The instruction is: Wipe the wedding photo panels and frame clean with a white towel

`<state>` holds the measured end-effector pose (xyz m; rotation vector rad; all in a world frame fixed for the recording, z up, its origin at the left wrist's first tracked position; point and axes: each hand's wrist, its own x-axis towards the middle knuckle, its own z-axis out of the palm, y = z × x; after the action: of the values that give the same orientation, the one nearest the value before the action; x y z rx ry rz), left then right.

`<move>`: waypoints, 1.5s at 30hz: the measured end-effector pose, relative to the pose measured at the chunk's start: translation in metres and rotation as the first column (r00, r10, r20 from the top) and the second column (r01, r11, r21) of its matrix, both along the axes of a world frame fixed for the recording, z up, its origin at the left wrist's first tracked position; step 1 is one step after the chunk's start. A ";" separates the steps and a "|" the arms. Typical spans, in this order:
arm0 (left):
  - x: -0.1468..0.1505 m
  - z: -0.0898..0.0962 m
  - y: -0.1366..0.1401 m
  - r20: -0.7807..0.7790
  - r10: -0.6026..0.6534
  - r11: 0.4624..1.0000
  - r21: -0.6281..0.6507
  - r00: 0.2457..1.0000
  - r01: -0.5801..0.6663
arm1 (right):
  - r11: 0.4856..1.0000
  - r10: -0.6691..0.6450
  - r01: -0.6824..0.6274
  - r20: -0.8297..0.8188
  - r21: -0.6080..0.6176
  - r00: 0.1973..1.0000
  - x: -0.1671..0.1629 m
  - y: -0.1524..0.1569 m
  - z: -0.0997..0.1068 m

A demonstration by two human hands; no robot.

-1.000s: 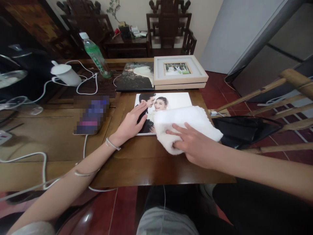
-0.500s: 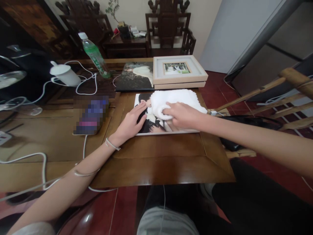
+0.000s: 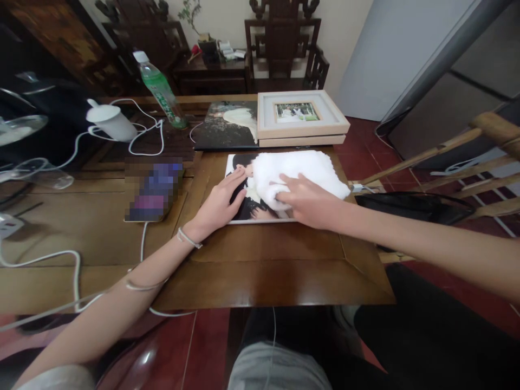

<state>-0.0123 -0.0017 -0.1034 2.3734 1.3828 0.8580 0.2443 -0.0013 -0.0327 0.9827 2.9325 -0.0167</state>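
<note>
A photo panel (image 3: 260,213) with a printed picture of people lies flat on the wooden table (image 3: 260,271). My left hand (image 3: 225,199) rests flat on its left side, fingers stretched out and thumb apart. Over the panel's right and middle part spreads a fluffy white towel (image 3: 303,165), bunched at its near left corner. My right hand (image 3: 306,199) presses on the towel with its fingers curled into that bunch. The towel and my right hand hide much of the picture.
Behind the panel are a light wood picture frame (image 3: 303,116) on another and a dark photo panel (image 3: 225,127). To the left are a phone (image 3: 154,189) on a white cable, a green bottle (image 3: 160,89) and a lidded white cup (image 3: 111,122). A wooden chair (image 3: 447,162) stands right.
My right hand has shifted slightly toward me and to the right on the towel, shifting its bunched corner. My left hand stays on the panel. The whole view has moved slightly.
</note>
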 end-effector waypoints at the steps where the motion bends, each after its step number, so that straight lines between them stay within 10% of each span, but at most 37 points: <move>1: 0.000 0.000 0.000 0.001 0.001 1.000 -0.003 1.000 -0.001 | 1.000 0.029 -0.029 0.000 -0.001 1.000 0.004 -0.010 -0.001; 9: 0.001 0.003 -0.002 0.010 -0.001 1.000 -0.002 1.000 0.001 | 0.992 0.105 -0.104 0.000 -0.074 0.995 0.019 -0.052 -0.001; 26: -0.002 -0.003 0.002 0.004 -0.013 0.999 0.030 1.000 0.013 | 1.000 0.025 -0.025 0.021 0.006 0.999 -0.013 0.015 0.000; 45: 0.001 0.002 -0.002 -0.019 0.002 1.000 0.024 1.000 -0.001 | 0.988 0.117 -0.112 0.042 -0.110 0.992 0.006 -0.051 0.007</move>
<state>-0.0114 -0.0034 -0.1014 2.4043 1.3891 0.8592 0.2507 -0.0524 -0.0258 0.7881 2.9038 -0.1428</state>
